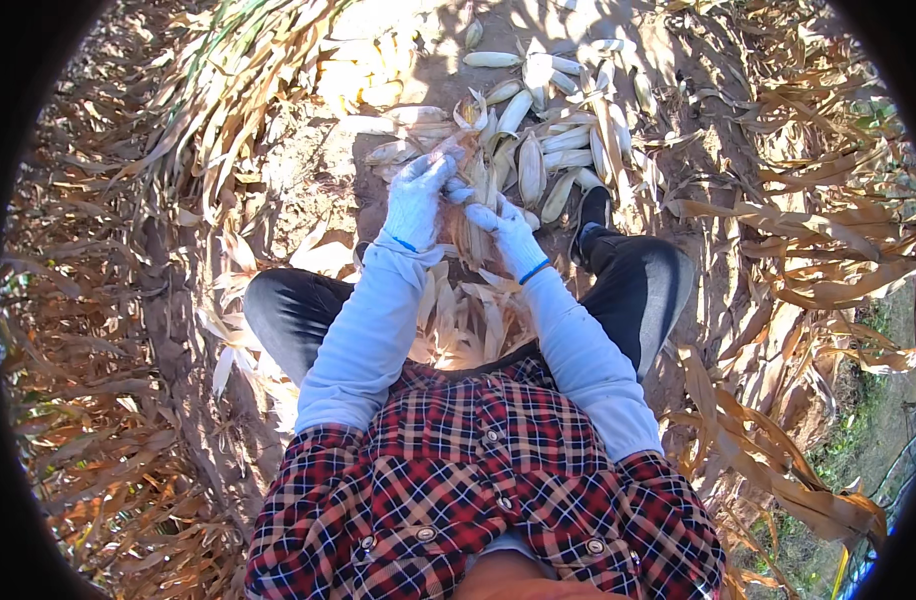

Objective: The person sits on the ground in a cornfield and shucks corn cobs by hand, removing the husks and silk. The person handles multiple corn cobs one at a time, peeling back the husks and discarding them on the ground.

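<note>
Both hands wear white knitted work gloves with blue cuff bands. Between them is an ear of corn (479,176) in dry, pale husk, its top end pointing away from me. My left hand (419,196) pinches husk along the left side of the ear with bent fingers. From the lower right, my right hand (509,231) grips the ear near its lower end. Loose dry husks (465,319) lie on the ground between my legs, below the hands. How much of the cob is bare under the husk cannot be made out.
Several corn ears in husk (531,169) lie heaped on the soil beyond my hands. More pale ears (383,94) lie in glaring sunlight at upper left. Cut corn stalks (225,97) are piled at left, with dry leaves (818,240) at right. My bent knees (645,281) flank the work area.
</note>
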Action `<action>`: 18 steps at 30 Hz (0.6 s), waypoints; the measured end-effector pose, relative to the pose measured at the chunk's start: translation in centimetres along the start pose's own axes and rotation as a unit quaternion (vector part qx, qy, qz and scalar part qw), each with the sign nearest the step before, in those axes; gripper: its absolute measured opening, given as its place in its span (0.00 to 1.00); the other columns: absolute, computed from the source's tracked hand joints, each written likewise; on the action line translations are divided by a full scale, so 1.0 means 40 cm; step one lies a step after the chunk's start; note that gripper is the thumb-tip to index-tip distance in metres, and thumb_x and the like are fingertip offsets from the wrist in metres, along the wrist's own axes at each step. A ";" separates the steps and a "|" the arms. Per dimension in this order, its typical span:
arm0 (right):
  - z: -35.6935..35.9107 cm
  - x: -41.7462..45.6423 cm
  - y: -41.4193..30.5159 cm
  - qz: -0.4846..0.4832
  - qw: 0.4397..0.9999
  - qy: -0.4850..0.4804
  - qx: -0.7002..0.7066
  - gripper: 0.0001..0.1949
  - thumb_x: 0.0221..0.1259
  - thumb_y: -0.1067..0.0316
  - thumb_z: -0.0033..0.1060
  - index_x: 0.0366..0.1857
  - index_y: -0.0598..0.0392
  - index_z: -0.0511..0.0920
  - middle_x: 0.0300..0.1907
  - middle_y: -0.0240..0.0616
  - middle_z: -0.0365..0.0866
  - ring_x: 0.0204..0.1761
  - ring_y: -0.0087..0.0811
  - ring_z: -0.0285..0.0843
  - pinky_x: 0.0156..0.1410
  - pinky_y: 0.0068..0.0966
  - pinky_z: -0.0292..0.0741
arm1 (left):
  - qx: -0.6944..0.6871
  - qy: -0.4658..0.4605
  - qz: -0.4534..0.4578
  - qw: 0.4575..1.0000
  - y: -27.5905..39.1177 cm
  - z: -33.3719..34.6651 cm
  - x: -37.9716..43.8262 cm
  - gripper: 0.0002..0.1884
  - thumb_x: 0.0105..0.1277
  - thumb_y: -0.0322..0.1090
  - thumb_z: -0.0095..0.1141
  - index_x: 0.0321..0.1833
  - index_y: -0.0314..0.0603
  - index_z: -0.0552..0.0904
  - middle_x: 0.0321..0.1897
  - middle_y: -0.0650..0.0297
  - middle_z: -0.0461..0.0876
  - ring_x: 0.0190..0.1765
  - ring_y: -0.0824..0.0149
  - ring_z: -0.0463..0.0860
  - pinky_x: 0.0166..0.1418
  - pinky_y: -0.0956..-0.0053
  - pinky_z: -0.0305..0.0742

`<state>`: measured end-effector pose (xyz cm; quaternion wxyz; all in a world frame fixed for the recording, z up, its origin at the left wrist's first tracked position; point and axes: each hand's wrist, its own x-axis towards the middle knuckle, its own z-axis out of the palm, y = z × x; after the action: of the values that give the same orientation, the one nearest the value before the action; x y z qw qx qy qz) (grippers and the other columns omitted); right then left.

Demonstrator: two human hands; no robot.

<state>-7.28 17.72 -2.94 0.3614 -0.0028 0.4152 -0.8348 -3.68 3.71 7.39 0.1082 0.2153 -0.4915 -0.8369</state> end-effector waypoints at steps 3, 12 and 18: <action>0.009 -0.027 -0.030 0.101 0.989 -0.018 0.108 0.36 0.62 0.59 0.77 0.71 0.63 0.70 0.65 0.40 0.79 0.65 0.33 0.78 0.71 0.29 0.76 | -0.078 -0.012 0.022 0.997 -0.043 -0.032 0.006 0.13 0.78 0.30 0.58 0.58 0.29 0.84 0.33 0.62 0.85 0.34 0.70 0.84 0.46 0.74 0.85; -0.035 0.018 0.054 0.099 0.987 -0.012 0.129 0.39 0.65 0.37 0.69 0.70 0.55 0.74 0.62 0.38 0.82 0.59 0.33 0.81 0.64 0.34 0.79 | 0.046 -0.004 0.075 0.996 -0.048 -0.005 -0.005 0.11 0.78 0.32 0.57 0.58 0.36 0.82 0.42 0.62 0.85 0.38 0.68 0.86 0.45 0.71 0.88; -0.026 0.020 0.019 0.103 0.989 0.013 0.108 0.40 0.63 0.31 0.68 0.67 0.55 0.76 0.58 0.39 0.83 0.56 0.33 0.82 0.61 0.34 0.80 | 0.203 -0.045 0.008 0.978 -0.024 0.007 0.010 0.12 0.81 0.37 0.49 0.58 0.40 0.81 0.41 0.63 0.84 0.36 0.72 0.83 0.39 0.76 0.82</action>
<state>-7.74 17.68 -4.38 0.4385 0.0898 0.3249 -0.8331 -4.11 4.24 6.57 0.0470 0.1905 -0.6571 -0.7278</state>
